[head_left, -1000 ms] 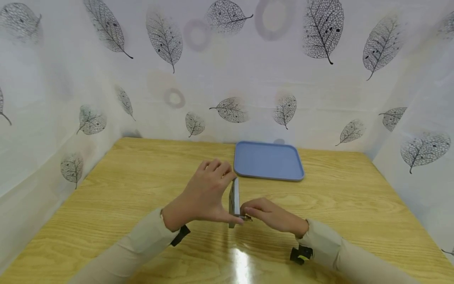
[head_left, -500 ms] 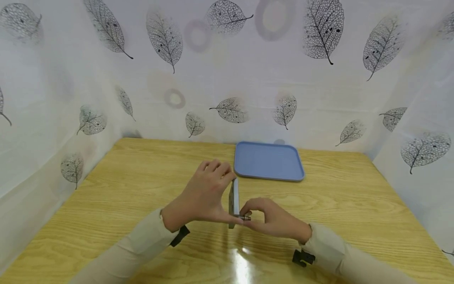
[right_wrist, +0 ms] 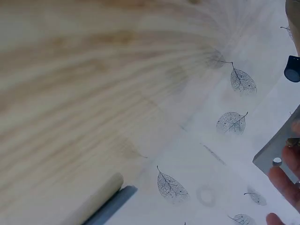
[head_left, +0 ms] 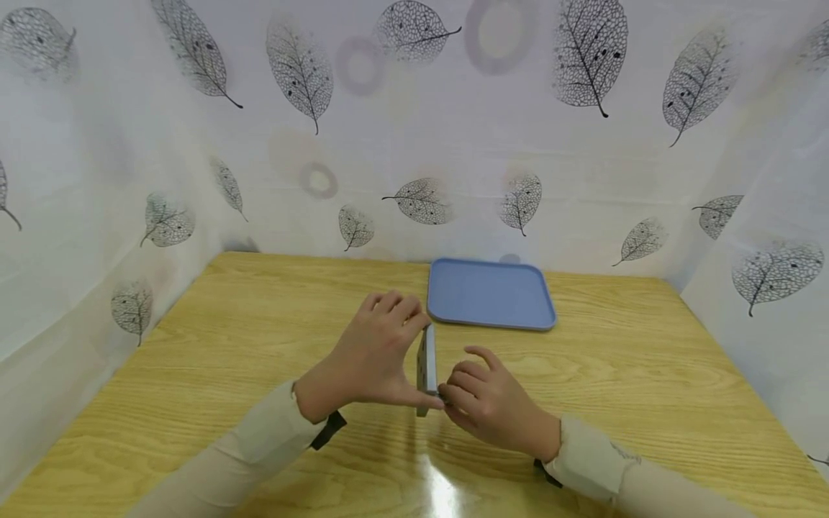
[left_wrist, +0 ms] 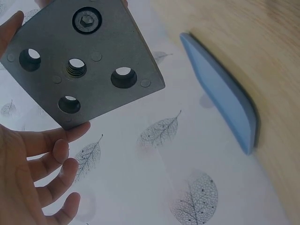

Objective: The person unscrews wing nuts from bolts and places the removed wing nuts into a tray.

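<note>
My left hand (head_left: 378, 352) grips a grey metal plate (left_wrist: 101, 51) by its edges, thumb at the lower end and fingertips at the upper. The plate stands edge-on above the table in the head view. Several round holes pass through it, one of them threaded, and a bolt head with a hexagonal centre (left_wrist: 86, 20) sits in a recessed hole. On the plate's right side, my right hand (head_left: 492, 403) pinches the small protruding bolt end (right_wrist: 293, 142) between thumb and fingers, mostly hiding it, with one finger raised away.
A blue tray (head_left: 490, 291) lies at the back of the wood-grain table (head_left: 311, 288), beyond the hands. White curtains (head_left: 414, 144) printed with leaves enclose the table at the back and sides. Black straps (head_left: 329, 430) sit at the wrists.
My right hand has rolled over, from knuckles up to fingers curled at the bolt end, and now covers it. The left hand and plate have stayed in place.
</note>
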The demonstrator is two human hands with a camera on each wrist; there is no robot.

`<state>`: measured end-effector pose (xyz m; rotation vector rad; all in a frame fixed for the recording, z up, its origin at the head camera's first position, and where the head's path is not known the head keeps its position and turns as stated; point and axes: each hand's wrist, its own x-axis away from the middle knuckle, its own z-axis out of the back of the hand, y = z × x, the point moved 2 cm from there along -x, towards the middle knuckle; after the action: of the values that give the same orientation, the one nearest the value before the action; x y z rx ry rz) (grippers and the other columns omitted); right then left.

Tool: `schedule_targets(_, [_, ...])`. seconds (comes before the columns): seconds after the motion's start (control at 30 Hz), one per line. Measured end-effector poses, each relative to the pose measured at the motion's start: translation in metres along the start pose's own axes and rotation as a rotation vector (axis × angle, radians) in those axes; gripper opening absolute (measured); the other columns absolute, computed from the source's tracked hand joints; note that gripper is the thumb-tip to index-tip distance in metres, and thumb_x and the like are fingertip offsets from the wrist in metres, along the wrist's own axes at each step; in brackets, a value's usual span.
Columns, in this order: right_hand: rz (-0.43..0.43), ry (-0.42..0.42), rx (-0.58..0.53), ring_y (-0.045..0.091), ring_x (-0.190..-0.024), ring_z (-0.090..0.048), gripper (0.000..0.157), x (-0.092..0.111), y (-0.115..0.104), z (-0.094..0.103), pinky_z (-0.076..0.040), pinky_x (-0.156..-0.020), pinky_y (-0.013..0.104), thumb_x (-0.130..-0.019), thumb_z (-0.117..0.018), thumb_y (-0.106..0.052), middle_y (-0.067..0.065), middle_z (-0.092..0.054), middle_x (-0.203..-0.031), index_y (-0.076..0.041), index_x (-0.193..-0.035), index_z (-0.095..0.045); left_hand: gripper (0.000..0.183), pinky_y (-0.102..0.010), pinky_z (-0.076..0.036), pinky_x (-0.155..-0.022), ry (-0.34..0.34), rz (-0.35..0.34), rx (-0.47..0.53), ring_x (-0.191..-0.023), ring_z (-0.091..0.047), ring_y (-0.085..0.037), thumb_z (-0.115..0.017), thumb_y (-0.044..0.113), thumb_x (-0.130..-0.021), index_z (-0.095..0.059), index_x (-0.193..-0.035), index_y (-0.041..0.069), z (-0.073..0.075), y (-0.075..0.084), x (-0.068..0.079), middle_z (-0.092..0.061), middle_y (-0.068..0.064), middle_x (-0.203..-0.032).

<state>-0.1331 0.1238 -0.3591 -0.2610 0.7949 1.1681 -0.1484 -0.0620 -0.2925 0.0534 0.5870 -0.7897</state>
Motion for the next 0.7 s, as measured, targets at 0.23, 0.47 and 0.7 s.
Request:
schedule_targets(0.23, [-0.315,-0.26,-0.469,0.009,-0.091,-0.06,0.017,0.003,0.014,-0.001,-0.045,-0.087,0.038,-0.097,-0.051,-0.023,-0.005,-0.066,-0.097,-0.015,-0.104,-0.063,0.09,-0.035,-0.041,-0.081,-0.005,0.003,-0.001,-0.089,-0.047,-0.018,-0.061,0.088,-0.046,-0.063,-0.097,0.014,0.001,-0.001,0.0,-0.052,0.001,-0.097])
schedule_targets(0.47, [-0.545,-0.477,-0.972,0.007,-0.093,-0.063,0.031,0.005,0.022,-0.002,-0.052,-0.084,0.033,-0.102,-0.035,-0.013,0.007,-0.069,-0.103,-0.008,-0.109,-0.065,0.088,-0.035,-0.04,-0.08,0.006,0.003,0.019,-0.088,-0.046,-0.018,-0.061,0.088,-0.046,-0.062,-0.095,0.015,0.001,-0.001,0.0,-0.051,0.002,-0.096])
schedule_targets(0.7, [-0.542,-0.42,-1.023,0.01,-0.083,-0.063,0.021,0.006,0.023,-0.003,-0.051,-0.078,0.032,-0.099,-0.045,-0.012,0.002,-0.068,-0.096,-0.015,-0.103,-0.066,0.089,-0.035,-0.04,-0.081,0.016,0.005,0.017,-0.088,-0.046,-0.018,-0.061,0.088,-0.045,-0.063,-0.095,0.015,0.001,-0.001,0.0,-0.051,0.002,-0.095])
